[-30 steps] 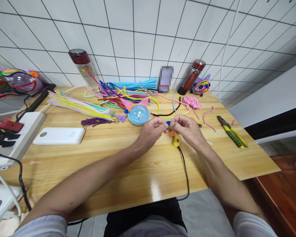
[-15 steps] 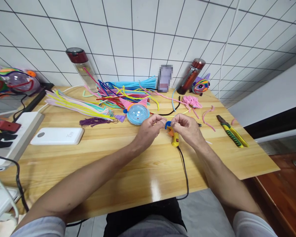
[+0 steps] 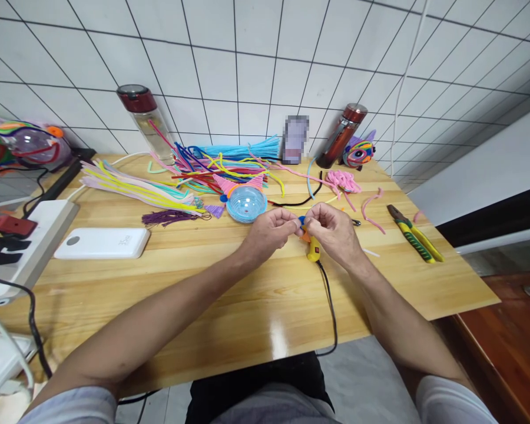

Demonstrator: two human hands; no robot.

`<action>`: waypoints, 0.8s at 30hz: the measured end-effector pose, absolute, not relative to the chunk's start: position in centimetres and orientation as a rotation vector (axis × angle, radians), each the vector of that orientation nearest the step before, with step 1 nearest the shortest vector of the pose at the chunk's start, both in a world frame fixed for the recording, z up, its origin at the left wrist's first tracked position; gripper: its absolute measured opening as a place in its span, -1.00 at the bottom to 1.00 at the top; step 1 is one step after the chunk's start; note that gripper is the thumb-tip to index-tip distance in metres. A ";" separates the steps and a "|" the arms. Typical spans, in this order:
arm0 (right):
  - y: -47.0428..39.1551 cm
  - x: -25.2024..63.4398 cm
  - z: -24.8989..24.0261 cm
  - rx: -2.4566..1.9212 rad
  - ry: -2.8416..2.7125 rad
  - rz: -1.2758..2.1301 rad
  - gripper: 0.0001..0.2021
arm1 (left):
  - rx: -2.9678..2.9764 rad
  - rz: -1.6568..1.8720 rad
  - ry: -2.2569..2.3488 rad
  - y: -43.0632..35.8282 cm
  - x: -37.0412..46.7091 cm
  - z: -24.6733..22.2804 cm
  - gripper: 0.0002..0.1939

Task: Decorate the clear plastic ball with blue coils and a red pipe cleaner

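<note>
Between my two hands is a small piece of blue pipe cleaner point(image 3: 302, 220), bent into a curl and mostly covered by fingertips. My left hand point(image 3: 276, 231) pinches its left end. The right end sits in the pinch of my right hand point(image 3: 335, 231). Below the fingers lies a yellow glue gun point(image 3: 313, 252) with an orange trigger, its nozzle end hidden behind my hands. Left of my left hand rests a clear bowl-like plastic piece point(image 3: 246, 204) with blue around its rim and pink pointed ears on top.
Pipe cleaners point(image 3: 229, 165) lie in a pile at the back. Green-and-yellow pliers point(image 3: 415, 235) lie at the right, a white power bank point(image 3: 102, 243) at the left. A glass bottle point(image 3: 143, 121), a phone point(image 3: 295, 140) and a red thermos point(image 3: 342, 136) stand near the wall. The glue gun's cord point(image 3: 332, 306) runs over the front edge.
My left fingertips have moved right, closer to my right hand. Less of the blue pipe cleaner shows between them.
</note>
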State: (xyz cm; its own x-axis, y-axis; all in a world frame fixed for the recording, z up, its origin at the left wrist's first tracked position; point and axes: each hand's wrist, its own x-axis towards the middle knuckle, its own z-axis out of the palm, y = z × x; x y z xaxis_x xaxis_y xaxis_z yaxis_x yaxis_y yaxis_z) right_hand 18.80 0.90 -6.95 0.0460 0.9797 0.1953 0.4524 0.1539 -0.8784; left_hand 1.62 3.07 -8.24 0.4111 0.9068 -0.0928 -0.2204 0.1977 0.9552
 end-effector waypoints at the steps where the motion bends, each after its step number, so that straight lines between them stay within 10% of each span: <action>1: 0.9 18.8 -7.0 -1.428 -1.549 0.744 -0.88 | 1.071 0.912 0.793 3.1 1.6 -8.2 -0.89; 24: 0.6 18.6 -7.8 -1.216 -1.667 0.590 -0.79 | 0.806 1.073 0.720 2.2 1.8 -7.2 -0.84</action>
